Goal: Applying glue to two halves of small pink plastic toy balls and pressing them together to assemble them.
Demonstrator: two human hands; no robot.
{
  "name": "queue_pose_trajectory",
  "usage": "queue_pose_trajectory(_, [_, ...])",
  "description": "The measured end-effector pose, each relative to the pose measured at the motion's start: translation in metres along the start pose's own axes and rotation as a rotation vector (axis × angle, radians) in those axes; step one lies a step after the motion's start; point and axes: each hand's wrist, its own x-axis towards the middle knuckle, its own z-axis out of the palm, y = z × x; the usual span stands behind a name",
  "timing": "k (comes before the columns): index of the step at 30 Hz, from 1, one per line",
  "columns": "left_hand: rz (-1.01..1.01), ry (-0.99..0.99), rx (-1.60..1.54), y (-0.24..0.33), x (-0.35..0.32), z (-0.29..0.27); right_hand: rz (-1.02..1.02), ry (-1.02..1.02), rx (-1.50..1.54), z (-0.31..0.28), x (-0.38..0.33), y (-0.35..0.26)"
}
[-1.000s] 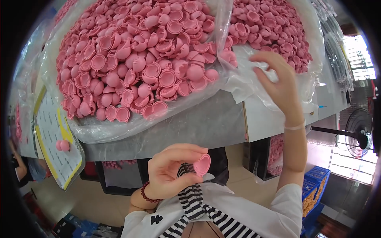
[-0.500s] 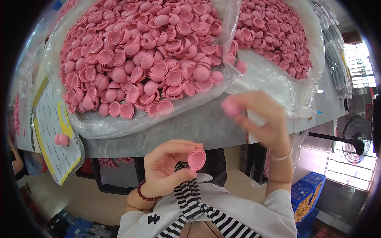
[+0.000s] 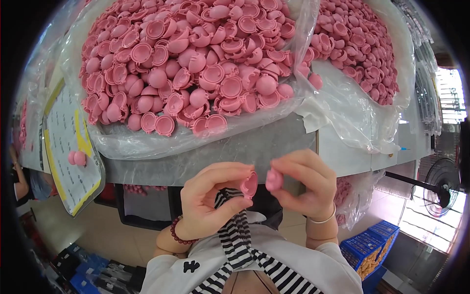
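My left hand (image 3: 213,196) pinches a pink half-shell (image 3: 250,185) by its rim between thumb and fingers, its hollow side turned toward the right. Facing it across a small gap, my right hand (image 3: 308,183) grips a second small rounded pink piece (image 3: 274,180), partly covered by the fingertips. Both hands are held in front of the near edge of the grey table (image 3: 196,166). Beyond them lies a large heap of pink half-shells (image 3: 191,63), some hollow side up and others dome up.
Clear plastic sheeting (image 3: 142,147) lines the heap's near edge. At the right is another pink heap (image 3: 357,44). A printed sheet (image 3: 68,142) with two joined pink balls (image 3: 77,158) lies at the left. Black bin (image 3: 147,208) below; blue crates (image 3: 369,245) and fan (image 3: 440,186) right.
My right hand has come down and left with its pink piece, close to the left hand. The half-shell in my left hand has turned to face it.
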Motion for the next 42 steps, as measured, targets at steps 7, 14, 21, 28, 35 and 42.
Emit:
queue_pose_trajectory(7, [0.137,-0.051,0.249,-0.004,0.003,-0.003,-0.085,-0.005,0.048,0.008,-0.002,-0.006])
queue_pose_trajectory(14, [0.12,-0.071,0.242,-0.006,0.003,-0.002,-0.21,0.045,-0.025,0.013,-0.004,0.002])
queue_pose_trajectory(21, [0.168,-0.087,0.137,-0.007,0.012,0.001,-0.191,0.12,-0.023,0.017,-0.015,-0.004])
queue_pose_trajectory(28, [0.117,-0.028,0.216,-0.009,0.01,0.0,-0.181,0.157,-0.03,0.025,-0.018,-0.004])
queue_pose_trajectory(35, [0.173,-0.096,0.273,-0.005,0.017,-0.008,-0.165,0.17,0.012,0.029,-0.017,-0.003])
queue_pose_trajectory(42, [-0.038,-0.157,-0.315,0.0,0.009,-0.018,-0.155,0.616,-0.224,-0.003,-0.032,0.019])
